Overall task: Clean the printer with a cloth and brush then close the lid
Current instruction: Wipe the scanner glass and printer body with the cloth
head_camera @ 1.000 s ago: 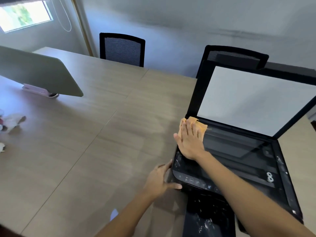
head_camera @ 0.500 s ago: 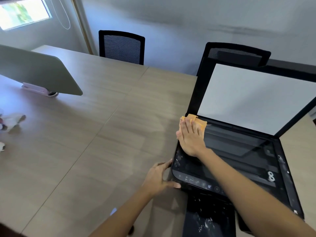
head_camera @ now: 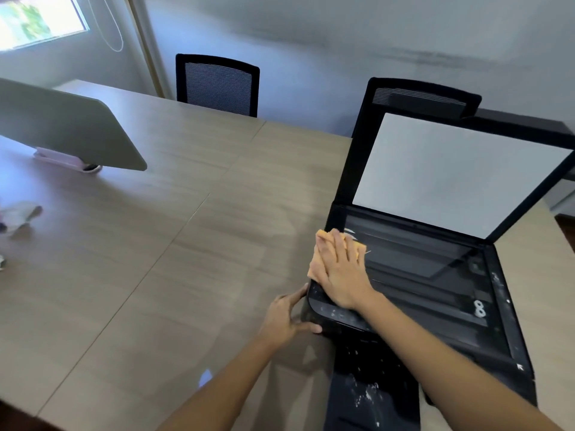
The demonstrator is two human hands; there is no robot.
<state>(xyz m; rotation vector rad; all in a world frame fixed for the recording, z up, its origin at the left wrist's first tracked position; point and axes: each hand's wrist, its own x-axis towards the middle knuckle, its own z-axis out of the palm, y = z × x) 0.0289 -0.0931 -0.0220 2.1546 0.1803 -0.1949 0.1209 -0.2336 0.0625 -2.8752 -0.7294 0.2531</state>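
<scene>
Both hands (head_camera: 339,272) flat, arms extended

Wood-grain table (head_camera: 161,244), two black mesh chairs (head_camera: 217,84) against a grey wall (head_camera: 311,35) — bright window (head_camera: 37,23) upper left.

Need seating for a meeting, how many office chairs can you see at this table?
2. One black mesh chair at the table's far edge, left of centre; another chair directly behind the printer's raised lid, partly hidden. More may sit outside the view.
</scene>
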